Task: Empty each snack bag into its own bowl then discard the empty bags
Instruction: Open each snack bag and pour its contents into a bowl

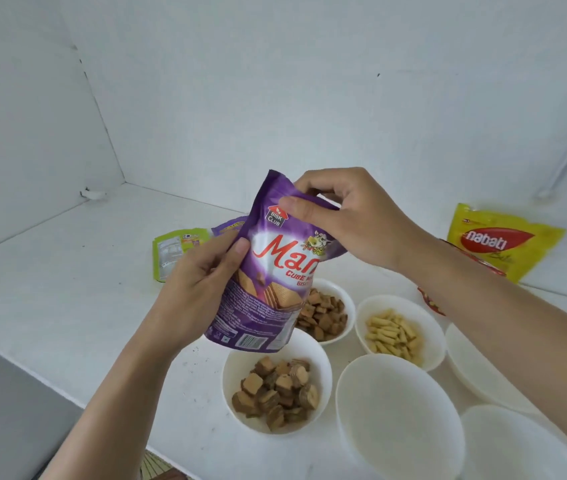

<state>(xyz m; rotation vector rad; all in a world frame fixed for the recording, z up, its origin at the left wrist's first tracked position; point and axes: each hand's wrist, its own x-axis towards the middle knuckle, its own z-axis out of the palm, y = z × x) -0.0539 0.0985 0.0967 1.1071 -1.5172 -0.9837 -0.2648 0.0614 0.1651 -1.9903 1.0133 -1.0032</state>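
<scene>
A: Above the bench [67, 289], over the bowls, what's held?

B: A purple snack bag [268, 271], upright, leaning a bit, print facing the camera. Both hands are on it.

A: Left grip [199, 285]?

B: Wrapped round the bag's left edge, thumb on the front, fingers behind. Closed on the bag.

A: Right grip [351, 220]?

B: Pinching the bag's top corner, thumb in front, fingers curled over the back. The top is creased there. Can't tell whether it's torn open.

A: Bowls?

B: All white. The near bowl [313, 348], right under the bag, has brown wafer cubes in it. The back bowl [344, 296], partly hidden by the bag, holds small brown squares. The stick bowl [424, 317], to its right, has pale yellow sticks. The big bowl [396, 417] in front holds nothing, same for the right bowl [476, 368] and the corner bowl [524, 445].

A: Other bags?

B: A green bag [171, 251] lies flat at the back left, with a second purple bag [228, 227] beside it, both partly behind the held one. A yellow bag [500, 240] leans on the wall, back right. A red bag [429, 301] is mostly hidden under the right forearm.
</scene>
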